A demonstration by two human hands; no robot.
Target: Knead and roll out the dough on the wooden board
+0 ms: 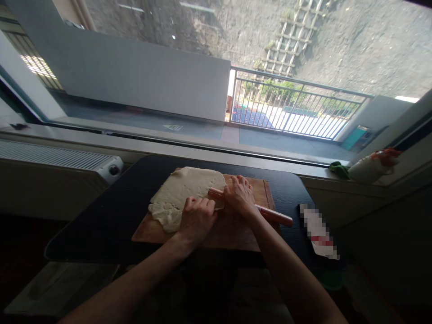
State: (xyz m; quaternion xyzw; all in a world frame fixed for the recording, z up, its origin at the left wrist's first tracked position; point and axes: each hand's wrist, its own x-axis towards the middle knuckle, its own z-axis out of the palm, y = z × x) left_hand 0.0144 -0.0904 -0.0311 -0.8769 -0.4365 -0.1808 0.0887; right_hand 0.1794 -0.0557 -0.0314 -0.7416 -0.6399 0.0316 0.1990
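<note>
A broad, flattened sheet of pale dough [189,182] covers the left part of a wooden board [232,236], its lower left edge uneven and wrinkled. My left hand [199,216] is at the dough's lower right edge, its fingers curled down onto it; the fingertips are hidden. To the right, my right hand [240,195] lies across a reddish-brown rolling pin [276,217], fingers bent over it and thumb along its near side. The pin slants over the board, one end by the dough and the other jutting past the board's right edge.
The board lies on a dark table [101,225] below a large window. At its right edge is a blurred-out flat object [319,231]. A radiator [57,155] stands at left. A pale pot [366,170] and a green cloth-like thing [339,170] sit on the sill.
</note>
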